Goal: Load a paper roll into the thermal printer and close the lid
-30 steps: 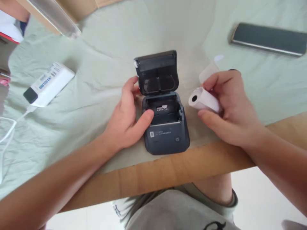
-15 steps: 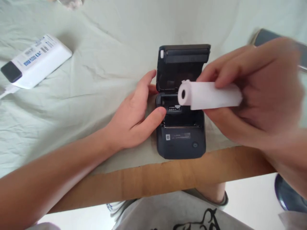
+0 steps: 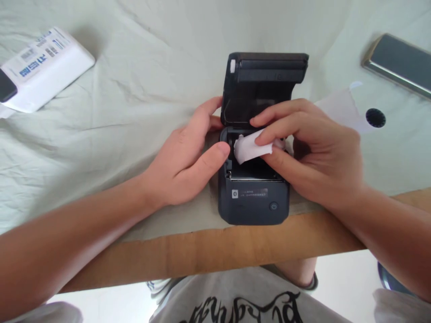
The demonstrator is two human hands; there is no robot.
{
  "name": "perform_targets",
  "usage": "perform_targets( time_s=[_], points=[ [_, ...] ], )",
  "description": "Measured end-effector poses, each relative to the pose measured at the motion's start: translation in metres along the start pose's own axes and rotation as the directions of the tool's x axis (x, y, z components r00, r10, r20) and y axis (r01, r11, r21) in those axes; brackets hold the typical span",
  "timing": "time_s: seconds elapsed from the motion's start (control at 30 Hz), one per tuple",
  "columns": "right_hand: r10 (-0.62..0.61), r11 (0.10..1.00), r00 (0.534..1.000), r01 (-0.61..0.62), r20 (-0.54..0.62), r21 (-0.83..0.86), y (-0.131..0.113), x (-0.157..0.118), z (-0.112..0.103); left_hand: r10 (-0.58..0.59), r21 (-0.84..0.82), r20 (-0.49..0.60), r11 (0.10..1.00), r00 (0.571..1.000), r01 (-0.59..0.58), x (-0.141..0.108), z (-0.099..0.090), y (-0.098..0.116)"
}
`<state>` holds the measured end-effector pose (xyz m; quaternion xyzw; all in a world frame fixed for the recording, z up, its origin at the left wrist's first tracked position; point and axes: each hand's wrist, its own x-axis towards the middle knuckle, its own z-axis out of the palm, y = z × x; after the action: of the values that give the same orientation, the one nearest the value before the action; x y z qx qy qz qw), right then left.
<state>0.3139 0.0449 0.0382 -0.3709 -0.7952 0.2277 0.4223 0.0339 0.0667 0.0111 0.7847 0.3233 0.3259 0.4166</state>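
A dark portable printer (image 3: 254,204) sits at the table's front edge, its lid (image 3: 264,89) raised. My left hand (image 3: 191,157) grips the printer's left side, thumb on the near rim and fingers behind, partly hidden. Between the thumb and fingers of my right hand (image 3: 303,148) is a white paper roll (image 3: 251,146), tilted and partly inside the printer's compartment. My right hand hides the roll's right end and part of the compartment.
A white device with a printed label (image 3: 40,56) lies at the far left. At the upper right is a dark metallic box (image 3: 400,63). White paper (image 3: 340,107) and a black disc (image 3: 376,118) lie behind my right hand. Brown edging (image 3: 202,251) runs along the table's front.
My right hand has moved left and lowered the paper roll into the printer's compartment. The white paper and black disc at the right have come into view. My left hand stays on the printer.
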Motion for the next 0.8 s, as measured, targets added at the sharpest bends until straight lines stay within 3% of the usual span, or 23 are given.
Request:
perform_targets(
  time_s=[0.23, 0.3, 0.37, 0.47, 0.53, 0.6, 0.7, 0.8],
  points=[
    [-0.076, 0.997, 0.997, 0.076, -0.018, 0.013, 0.002, -0.003, -0.003, 0.131, 0.092, 0.018, 0.987, 0.991, -0.132, -0.001, -0.001, -0.011],
    [-0.066, 0.997, 0.994, 0.07, -0.091, 0.045, 0.003, -0.004, -0.001, 0.157, 0.138, 0.018, 0.978, 0.987, -0.158, -0.003, 0.0, -0.015],
    [-0.038, 0.992, 0.98, 0.06, -0.194, 0.111, 0.005, -0.004, 0.002, 0.204, 0.207, -0.063, 0.96, 0.977, -0.187, -0.005, 0.004, -0.017],
    [-0.034, 0.979, 0.956, 0.09, -0.29, 0.183, 0.004, -0.006, 0.006, 0.34, 0.325, -0.246, 0.911, 0.908, -0.253, -0.005, 0.012, -0.014],
    [-0.085, 0.978, 0.964, 0.128, -0.251, 0.162, 0.001, -0.008, 0.006, 0.461, 0.381, -0.285, 0.859, 0.841, -0.342, -0.001, 0.015, -0.009],
    [-0.154, 0.98, 0.975, 0.172, -0.161, 0.105, -0.003, -0.008, 0.004, 0.536, 0.404, -0.234, 0.812, 0.811, -0.42, 0.003, 0.015, -0.004],
    [-0.208, 0.977, 0.973, 0.212, -0.095, 0.032, -0.006, -0.009, 0.001, 0.567, 0.407, -0.076, 0.769, 0.82, -0.493, 0.01, 0.009, 0.005],
    [-0.224, 0.974, 0.971, 0.226, -0.088, 0.023, -0.004, -0.009, -0.002, 0.569, 0.385, -0.048, 0.769, 0.821, -0.51, 0.012, 0.003, 0.012]
  ],
)
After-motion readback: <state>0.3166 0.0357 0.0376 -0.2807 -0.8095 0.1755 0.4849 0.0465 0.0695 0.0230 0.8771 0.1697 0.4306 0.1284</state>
